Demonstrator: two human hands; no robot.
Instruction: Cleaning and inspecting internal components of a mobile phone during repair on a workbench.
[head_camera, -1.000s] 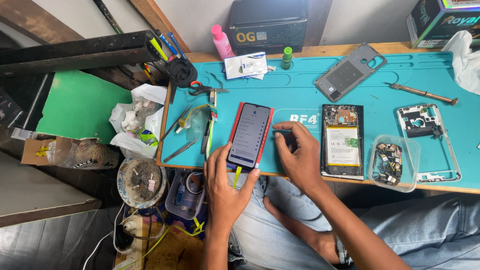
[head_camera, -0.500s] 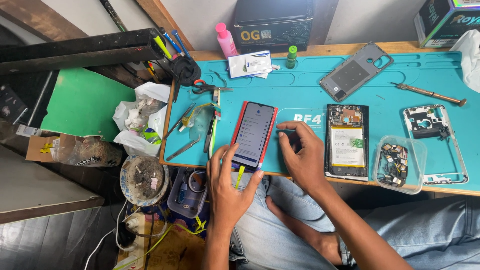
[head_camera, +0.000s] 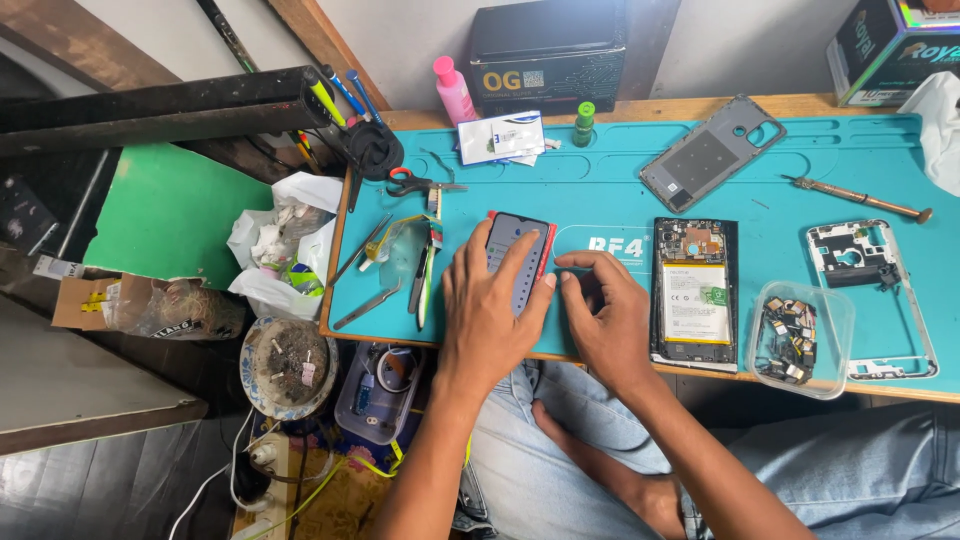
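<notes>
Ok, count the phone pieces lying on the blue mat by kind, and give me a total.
Phone with screen, under the left hand: 1
Opened phone body with battery: 1
Grey back cover: 1
Bare frame: 1
Total: 4

L hand (head_camera: 490, 310): palm down, fingers spread flat, pointing far | R hand (head_camera: 608, 318): palm down, fingers curled, tips pointing left, just beside L | both forearms bare, rising from near edge, R angled in from right
</notes>
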